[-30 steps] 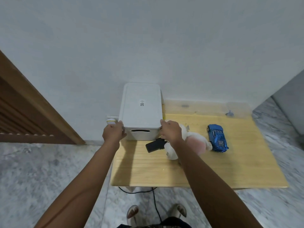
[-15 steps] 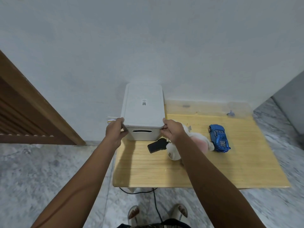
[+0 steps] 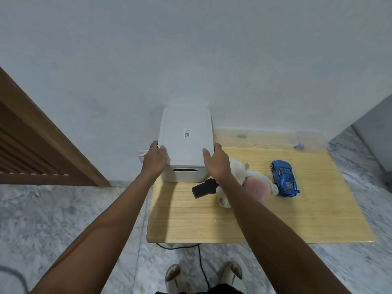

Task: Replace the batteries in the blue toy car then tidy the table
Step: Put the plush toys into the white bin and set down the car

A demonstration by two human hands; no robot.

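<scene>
A white lidded storage box (image 3: 186,143) stands at the back left corner of the low wooden table (image 3: 250,221). My left hand (image 3: 154,160) grips the lid's left front edge and my right hand (image 3: 216,161) grips its right front edge, thumbs on top. The blue toy car (image 3: 284,178) lies on the table to the right, nose toward the wall. A black remote (image 3: 204,188) lies in front of the box, beside a white and pink plush toy (image 3: 252,183) partly hidden by my right forearm.
A clear plastic sheet (image 3: 275,137) with a small blue-grey piece (image 3: 299,146) lies along the table's back edge. A wooden door frame (image 3: 48,132) stands at the left. A black cable (image 3: 199,257) runs on the marble floor near my feet.
Both hands shifted from the box's sides up onto the lid's front corners. The lid's front edge looks slightly raised. The other things stayed put.
</scene>
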